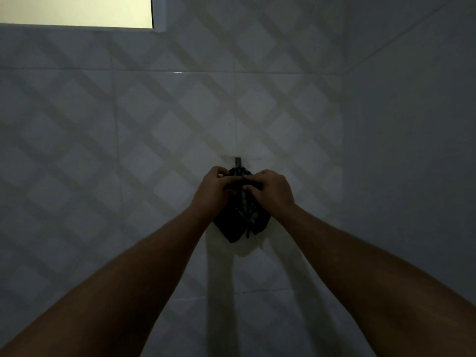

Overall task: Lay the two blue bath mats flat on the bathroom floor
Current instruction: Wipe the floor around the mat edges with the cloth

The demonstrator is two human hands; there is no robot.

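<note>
You face a dim, glossy white-tiled wall with a diagonal lattice pattern [159, 119]; a pale lit window [76, 10] glows far left.

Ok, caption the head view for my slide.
Both hands, left and right, grip a dark cloth hanging from a hook on the dim tiled wall.

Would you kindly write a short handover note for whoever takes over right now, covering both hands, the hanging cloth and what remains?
Left hand: closed on the upper left of the dark cloth bundle.
Right hand: closed on its upper right.
The bundle hangs from a wall hook on the tiled wall; the dim light hides its colour and whether it is one mat or two.
Done: nothing laid; the floor is out of view.
Left: lift the bundle off the hook, separate it, lay both mats flat on the floor.
</note>
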